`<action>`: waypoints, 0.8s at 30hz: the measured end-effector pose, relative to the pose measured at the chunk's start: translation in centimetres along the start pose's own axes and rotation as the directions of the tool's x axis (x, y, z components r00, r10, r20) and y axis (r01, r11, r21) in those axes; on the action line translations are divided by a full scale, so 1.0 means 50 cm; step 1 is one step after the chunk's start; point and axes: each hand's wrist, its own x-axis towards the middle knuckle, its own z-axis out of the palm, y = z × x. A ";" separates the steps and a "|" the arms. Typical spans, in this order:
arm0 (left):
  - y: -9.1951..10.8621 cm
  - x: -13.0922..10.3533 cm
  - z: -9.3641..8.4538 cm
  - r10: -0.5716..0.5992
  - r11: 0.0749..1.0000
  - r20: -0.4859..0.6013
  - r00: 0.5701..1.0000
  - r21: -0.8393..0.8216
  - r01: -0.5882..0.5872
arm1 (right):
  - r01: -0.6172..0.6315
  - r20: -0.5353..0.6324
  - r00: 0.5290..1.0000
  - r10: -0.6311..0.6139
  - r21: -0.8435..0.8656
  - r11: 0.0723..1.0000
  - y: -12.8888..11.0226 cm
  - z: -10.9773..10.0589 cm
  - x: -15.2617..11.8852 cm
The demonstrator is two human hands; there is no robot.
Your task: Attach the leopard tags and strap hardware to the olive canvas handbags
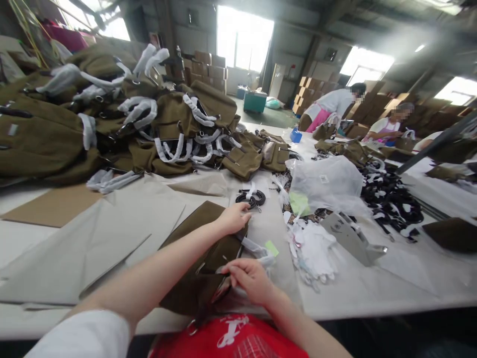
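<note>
Handbag (182,288) in olive cloth lies flat on a pale table (268,233), directly before a person in a red apron (238,340). The left hand (234,218) reaches over the bag's far end, fingers loosely bent beside a coiled black strap (255,200); whether they grip anything cannot be told. The right hand (251,279) pinches a small part of the bag near its opening, the exact piece too small to make out. At left rises a heap of similar bags (167,114); at right sits a clear plastic bag (328,181).

A hard, slanting tug by the right fingers could snag or crease the cloth, and a pull toward the near table edge could drag the bag off. Its opening appears to face right, beside the plastic-wrapped handle (259,250), its long axis running from near to far, leaning right at the far end.
</note>
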 end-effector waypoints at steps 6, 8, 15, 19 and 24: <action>0.025 0.148 0.073 -0.160 0.962 0.019 0.987 0.229 0.151 | 0.092 -0.001 0.996 -0.093 -0.152 0.984 -0.001 -0.001 -0.005; 0.024 0.150 0.077 -0.152 0.952 0.023 0.988 0.274 0.140 | 0.102 -0.006 0.995 -0.104 -0.173 0.980 -0.005 -0.007 -0.003; 0.002 0.016 -0.046 0.059 0.940 -0.138 0.989 0.340 -0.008 | 0.059 -0.062 0.996 -0.069 -0.152 0.987 -0.005 -0.018 0.009; -0.010 -0.140 -0.108 0.029 0.893 -0.298 0.954 0.437 0.110 | 0.057 -0.055 0.996 -0.067 -0.166 0.984 0.002 -0.020 0.014; -0.028 -0.251 -0.062 -0.223 0.917 -0.301 0.927 0.258 0.304 | 0.003 -0.029 1.000 -0.004 -0.039 0.999 -0.012 -0.014 0.023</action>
